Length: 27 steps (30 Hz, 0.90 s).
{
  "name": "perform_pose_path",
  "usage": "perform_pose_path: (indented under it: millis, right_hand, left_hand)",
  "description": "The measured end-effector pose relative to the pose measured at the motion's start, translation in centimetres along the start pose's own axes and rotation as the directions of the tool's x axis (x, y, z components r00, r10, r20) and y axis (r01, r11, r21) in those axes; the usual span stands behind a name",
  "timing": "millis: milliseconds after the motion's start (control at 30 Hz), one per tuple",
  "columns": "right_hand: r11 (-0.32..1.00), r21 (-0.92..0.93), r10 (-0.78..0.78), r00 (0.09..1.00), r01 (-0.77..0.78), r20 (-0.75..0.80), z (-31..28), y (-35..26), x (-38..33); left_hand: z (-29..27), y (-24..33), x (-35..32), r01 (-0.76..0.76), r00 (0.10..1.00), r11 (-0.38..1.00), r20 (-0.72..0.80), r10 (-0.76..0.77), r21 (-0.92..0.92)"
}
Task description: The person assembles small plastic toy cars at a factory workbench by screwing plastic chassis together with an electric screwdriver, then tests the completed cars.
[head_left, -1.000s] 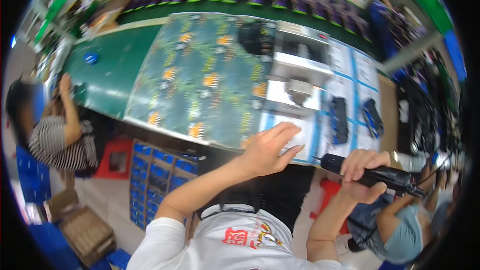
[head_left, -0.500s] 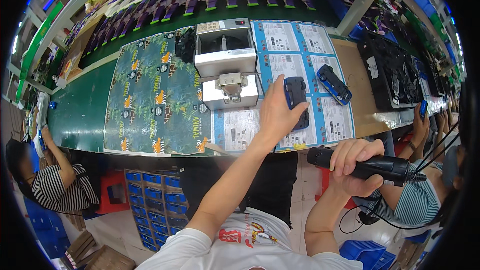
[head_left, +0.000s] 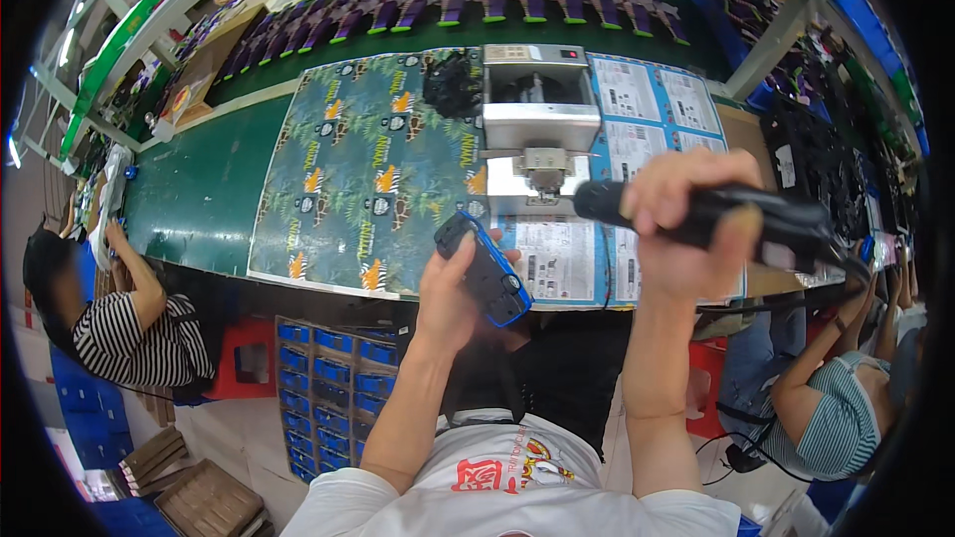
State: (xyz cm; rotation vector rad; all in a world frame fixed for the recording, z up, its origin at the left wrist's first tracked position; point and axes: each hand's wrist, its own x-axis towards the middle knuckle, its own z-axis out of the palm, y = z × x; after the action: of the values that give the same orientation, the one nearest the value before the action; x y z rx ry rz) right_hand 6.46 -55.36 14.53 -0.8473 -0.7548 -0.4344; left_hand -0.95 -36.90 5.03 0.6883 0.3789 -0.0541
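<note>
My left hand [head_left: 446, 296] is closed around a blue toy car [head_left: 494, 280], held tilted at the table's front edge with its black underside showing. In my right hand [head_left: 686, 224] lies a black electric screwdriver [head_left: 796, 226], gripped around its body and blurred by motion. The screwdriver's nose points left, close to the front of a metal screw feeder [head_left: 542, 126]. That feeder stands between the two hands on the far side, its outlet block [head_left: 545, 171] facing me. My right hand and the tool hide part of the printed sheet.
A jungle-print sheet [head_left: 348, 179] covers the table left of the feeder, a blue-and-white printed sheet [head_left: 557, 264] the right. Black parts [head_left: 453, 85] lie beside the feeder. Purple pieces [head_left: 492, 5] line the back. A tray of blue cars [head_left: 328, 378] stands below. Other people sit on both sides.
My left hand has brought the toy car from the right-hand sheet toward me and left, tilting it. My right hand has raised the screwdriver over the table, toward the feeder. The view has shifted.
</note>
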Motion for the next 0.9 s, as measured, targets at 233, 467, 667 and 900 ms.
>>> perform_pose_path:
  millis: [233, 467, 667, 900]
  right_hand:
    - [0.931, -0.350, 0.074, 0.993, -0.100, -0.087, 2.2, 5.5, -0.5]
    - [0.924, -0.275, 0.220, 0.959, -0.264, -0.181, 3.7, 5.6, 1.1]
    - [0.967, 0.001, 0.256, 0.966, -0.257, 0.032, 3.2, 3.0, -0.3]
    - [0.976, 0.008, 0.214, 0.968, -0.217, 0.129, 5.4, 2.8, -1.4]
  left_hand:
    - [-2.9, 1.3, 1.9, -0.099, 0.993, 0.990, 0.071, 0.092, 0.098]
    - [-3.3, 0.8, 2.9, -0.092, 0.991, 0.979, 0.109, 0.072, 0.183]
    - [-4.0, -0.1, 2.8, -0.207, 0.966, 0.919, 0.218, 0.137, 0.335]
    - [-3.6, 0.1, 2.5, -0.173, 0.975, 0.895, 0.203, 0.095, 0.412]
